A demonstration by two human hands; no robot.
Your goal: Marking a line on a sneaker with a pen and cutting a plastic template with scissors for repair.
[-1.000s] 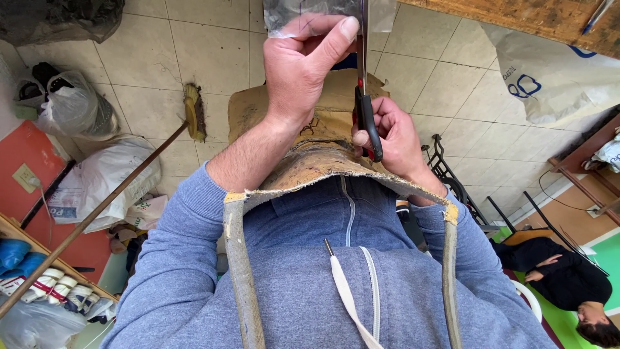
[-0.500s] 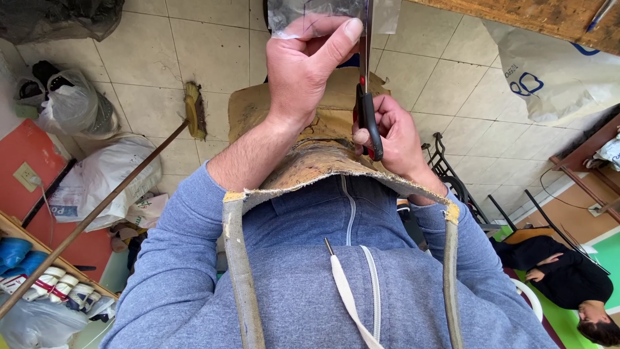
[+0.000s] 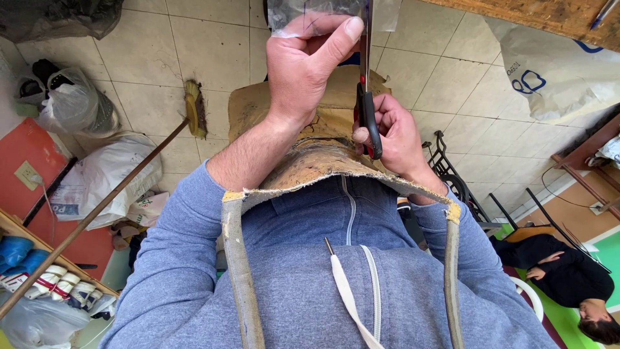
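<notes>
1. The left hand (image 3: pixel 310 71) is pinching a thin, clear plastic sheet (image 3: pixel 323 13) at the top edge of the view, thumb pressed tight.
2. The right hand (image 3: pixel 394 132) is gripping black-handled scissors (image 3: pixel 367 110), the blade pointing up into the sheet.
3. A worn, frayed tan apron (image 3: pixel 310 148) is hanging over a blue zip hoodie (image 3: pixel 310 271).
4. Pale floor tiles (image 3: pixel 206 45) are lying below, a broom (image 3: pixel 187 116) slanting across.
5. White bags (image 3: pixel 110 174) are slumping left; a white sack with blue marks (image 3: pixel 549 71) is sitting upper right.
</notes>
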